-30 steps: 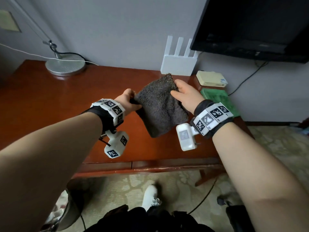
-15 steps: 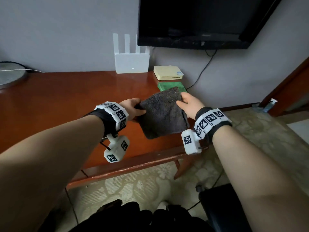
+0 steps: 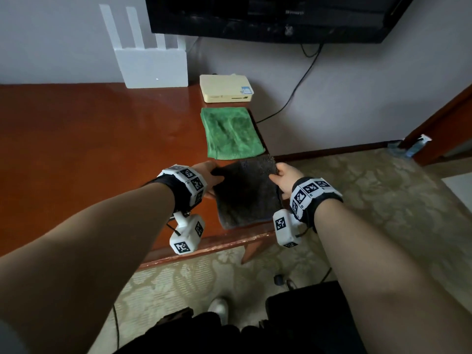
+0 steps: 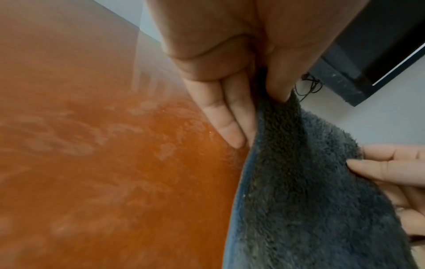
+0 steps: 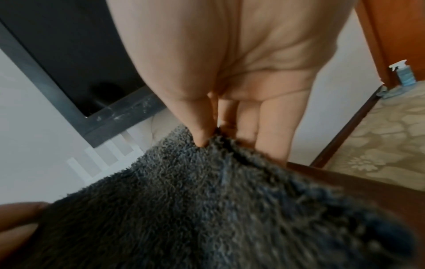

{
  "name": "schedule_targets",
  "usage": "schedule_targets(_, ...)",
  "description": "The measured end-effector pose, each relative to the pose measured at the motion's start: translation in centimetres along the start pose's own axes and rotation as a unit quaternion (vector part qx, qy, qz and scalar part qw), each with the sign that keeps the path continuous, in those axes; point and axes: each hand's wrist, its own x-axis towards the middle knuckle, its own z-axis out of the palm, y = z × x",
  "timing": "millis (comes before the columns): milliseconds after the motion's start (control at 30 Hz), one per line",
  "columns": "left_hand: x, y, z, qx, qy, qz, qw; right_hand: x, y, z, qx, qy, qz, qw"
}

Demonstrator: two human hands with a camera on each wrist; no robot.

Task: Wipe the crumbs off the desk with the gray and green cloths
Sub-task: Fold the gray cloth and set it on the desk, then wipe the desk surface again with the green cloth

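A: Our left hand (image 3: 208,175) and right hand (image 3: 286,178) each pinch a top corner of the gray cloth (image 3: 246,192), which hangs over the desk (image 3: 89,149) at its right end, near the green cloth (image 3: 231,132).

B: We should lower it flat and smooth, edges square, before we let go.

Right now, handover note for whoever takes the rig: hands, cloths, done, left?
Left hand: pinches the left top corner of the gray cloth.
Right hand: pinches its right top corner; the cloth hangs between both hands over the desk at its right front corner.
Green cloth: flat on the desk's right end, just beyond the gray one, in neither hand.
Done: gray cloth picked up; how much is wiped cannot be told.
Left: faint specks show on the desk in the left wrist view; wipe, then use the green cloth.
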Motion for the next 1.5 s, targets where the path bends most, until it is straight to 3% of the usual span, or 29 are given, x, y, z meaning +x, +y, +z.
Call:
schedule_targets(267,4.6,0.3,0.8,0.034,0.021,-0.022,0.999,4.5,2.1,0.5,-0.018,-0.052,0.062,0.997)
schedule_targets(467,7.0,0.5,0.2,0.103,0.026,-0.006,0.994,6.4,2.3,0.4,-0.012,-0.054,0.056,0.997)
schedule_targets(600,7.5,0.8,-0.6,0.289,0.027,0.009,0.957,7.3,2.2,-0.1,0.039,-0.009,0.048,0.998)
schedule_targets(667,7.3,0.4,-1.4,0.353,0.039,0.019,0.935,7.9,1.8,-1.0,0.007,0.019,0.032,0.999)
schedule_targets(800,6.0,-2.0,-5.1,0.399,0.099,-0.006,0.912,10.0,-0.3,-2.2,-0.052,0.058,0.009,0.997)
schedule_targets(967,4.5,-6.5,-11.5,0.394,0.165,-0.087,0.9,12.8,-5.8,0.0,-0.129,0.021,-0.004,0.991)
schedule_targets(1067,4.1,-8.7,-14.7,0.371,0.2,-0.103,0.901,14.9,-9.1,1.4,-0.177,0.01,0.006,0.984)
schedule_targets(1233,5.9,-11.0,-19.2,0.376,0.198,-0.095,0.9,17.6,-13.0,2.9,-0.218,-0.007,0.046,0.975)
schedule_targets(1400,8.9,-11.5,-23.0,0.398,0.14,-0.071,0.904,18.1,-15.5,6.3,-0.306,-0.035,0.079,0.948)
schedule_targets(1500,10.6,-11.4,-25.1,0.407,0.125,-0.056,0.903,17.6,-16.8,7.7,-0.268,-0.01,0.081,0.96)
